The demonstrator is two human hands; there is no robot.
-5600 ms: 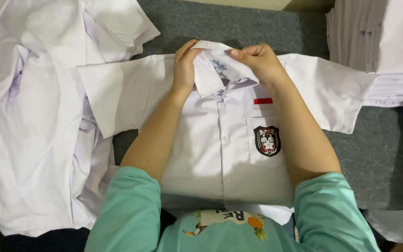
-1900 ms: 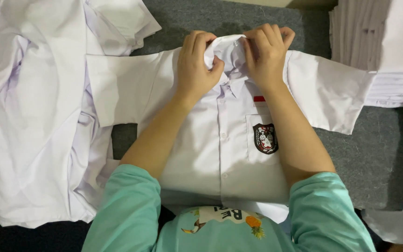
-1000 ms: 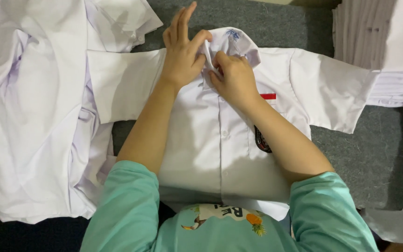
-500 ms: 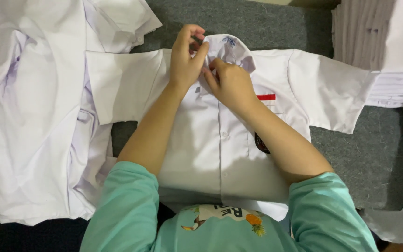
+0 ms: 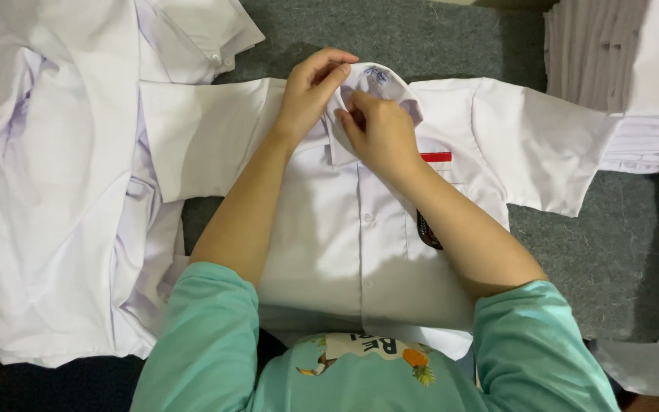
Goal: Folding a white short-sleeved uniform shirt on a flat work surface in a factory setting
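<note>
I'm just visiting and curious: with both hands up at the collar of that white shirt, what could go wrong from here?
The left hand and right hand pinch the collar of the white shirt; tugging might crease it or skew the buttoned front. The forearms lie on the shirt and could wrinkle it. The loose pile of shirts overlaps one sleeve, so it may drag.

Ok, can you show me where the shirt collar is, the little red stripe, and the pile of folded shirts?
shirt collar [image 5: 379,80], head view, on the raised back of the collar.
red stripe [image 5: 436,156], head view, on the middle of the stripe.
pile of folded shirts [image 5: 650,145], head view, on the stacked edges at its near side.
</note>
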